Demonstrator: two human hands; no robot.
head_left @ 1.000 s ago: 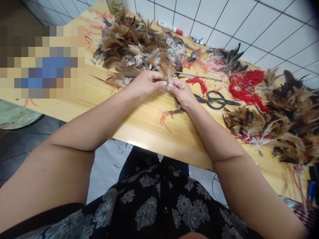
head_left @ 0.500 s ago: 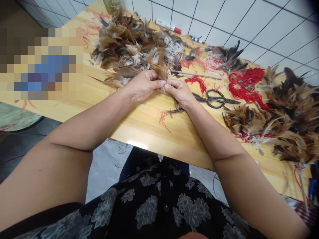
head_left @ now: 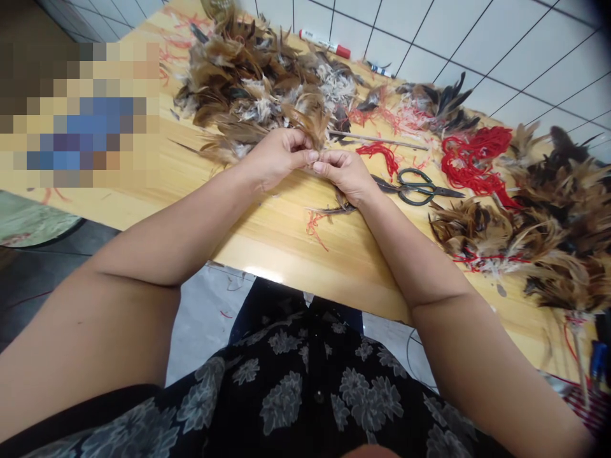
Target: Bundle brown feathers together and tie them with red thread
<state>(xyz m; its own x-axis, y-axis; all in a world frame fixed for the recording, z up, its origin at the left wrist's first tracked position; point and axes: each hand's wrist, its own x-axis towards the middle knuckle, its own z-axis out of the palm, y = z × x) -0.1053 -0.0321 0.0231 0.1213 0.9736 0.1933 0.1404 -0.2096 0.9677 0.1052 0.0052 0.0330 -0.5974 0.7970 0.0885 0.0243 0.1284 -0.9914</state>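
Observation:
My left hand is closed in a pinch on a small bunch of brown feathers, whose tips point up and away from me. Close against it, my right hand pinches at the base of the same bunch, thumb and forefinger together. The fingertips of both hands nearly touch. A large heap of brown and white feathers lies just beyond my left hand. A thin stick lies past my right hand, with black scissors to its right.
Red strings lie right of centre on the wooden table. More feather bunches cover the right side. A red-capped marker rests by the tiled wall. Loose red threads lie near my right wrist. A blurred patch hides the left.
My right hand's fingers have shifted slightly at the base of the feathers, and the bunch tilts a little differently. The whole view has moved slightly.

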